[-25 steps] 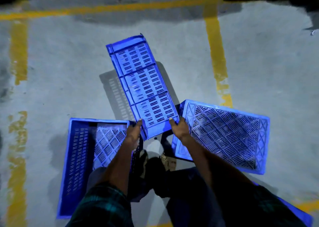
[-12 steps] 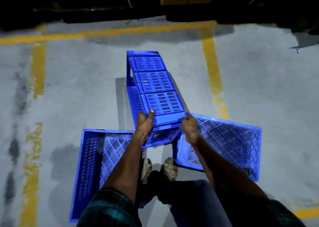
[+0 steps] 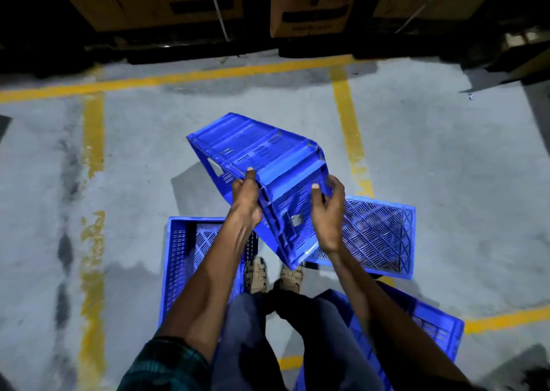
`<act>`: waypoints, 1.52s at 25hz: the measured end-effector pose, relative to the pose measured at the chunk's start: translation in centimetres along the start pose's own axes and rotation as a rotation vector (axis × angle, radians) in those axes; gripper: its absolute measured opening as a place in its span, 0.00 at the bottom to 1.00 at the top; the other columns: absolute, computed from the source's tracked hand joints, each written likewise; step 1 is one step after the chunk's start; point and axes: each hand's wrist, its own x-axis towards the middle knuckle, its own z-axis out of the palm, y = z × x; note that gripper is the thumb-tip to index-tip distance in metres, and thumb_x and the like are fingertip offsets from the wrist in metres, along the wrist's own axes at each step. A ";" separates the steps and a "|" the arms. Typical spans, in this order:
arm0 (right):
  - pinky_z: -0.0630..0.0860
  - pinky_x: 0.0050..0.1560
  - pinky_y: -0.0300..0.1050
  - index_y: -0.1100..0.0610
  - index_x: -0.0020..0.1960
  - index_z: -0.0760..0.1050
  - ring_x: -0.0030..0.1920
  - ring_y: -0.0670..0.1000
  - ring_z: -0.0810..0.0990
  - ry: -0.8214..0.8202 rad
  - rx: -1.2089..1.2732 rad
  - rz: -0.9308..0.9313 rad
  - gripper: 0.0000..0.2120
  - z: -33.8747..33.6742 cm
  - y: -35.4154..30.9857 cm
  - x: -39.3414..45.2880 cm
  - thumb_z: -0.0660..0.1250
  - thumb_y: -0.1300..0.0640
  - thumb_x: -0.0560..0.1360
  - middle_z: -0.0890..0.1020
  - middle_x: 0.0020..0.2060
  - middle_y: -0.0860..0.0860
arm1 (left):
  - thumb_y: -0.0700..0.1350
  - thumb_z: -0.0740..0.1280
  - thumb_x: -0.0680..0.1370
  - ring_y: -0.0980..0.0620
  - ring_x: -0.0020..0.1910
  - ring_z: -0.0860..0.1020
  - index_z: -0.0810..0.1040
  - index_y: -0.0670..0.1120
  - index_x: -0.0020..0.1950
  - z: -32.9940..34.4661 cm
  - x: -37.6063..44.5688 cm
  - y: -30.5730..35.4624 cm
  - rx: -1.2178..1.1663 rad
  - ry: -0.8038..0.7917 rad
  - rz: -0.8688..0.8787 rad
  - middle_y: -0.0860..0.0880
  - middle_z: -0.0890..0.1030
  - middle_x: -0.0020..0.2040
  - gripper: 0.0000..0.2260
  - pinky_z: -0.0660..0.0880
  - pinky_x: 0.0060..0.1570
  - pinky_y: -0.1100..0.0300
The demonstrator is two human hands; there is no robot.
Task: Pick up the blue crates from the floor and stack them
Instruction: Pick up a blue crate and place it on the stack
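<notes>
1. Held crate (image 3: 262, 164) up off the floor (image 3: 446, 158), tilted, slatted side facing up, in front of the body.
2. Left hand (image 3: 244, 200) gripping its near left edge, thumb on top.
3. Right hand (image 3: 327, 209) curled round the near right corner.
4. Left crate (image 3: 181, 256) open side up on the floor; right crate (image 3: 378, 236) flat beside the sandalled feet (image 3: 272, 273).
5. Fourth crate (image 3: 431, 328) at lower right.
6. Cardboard boxes (image 3: 309, 4) beyond the yellow line (image 3: 178, 77).

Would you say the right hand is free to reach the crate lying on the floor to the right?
Probably not yet: the right hand and left hand both hold the lifted crate, which hangs partly over the floor crate.
</notes>
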 end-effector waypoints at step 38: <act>0.56 0.24 0.49 0.51 0.31 0.68 0.27 0.52 0.57 0.140 0.226 -0.106 0.17 -3.5 -21.5 -19.1 0.71 0.47 0.72 0.60 0.27 0.55 | 0.58 0.72 0.72 0.45 0.56 0.78 0.66 0.44 0.66 -21.9 -0.6 10.8 0.260 0.278 0.470 0.44 0.76 0.59 0.30 0.75 0.61 0.50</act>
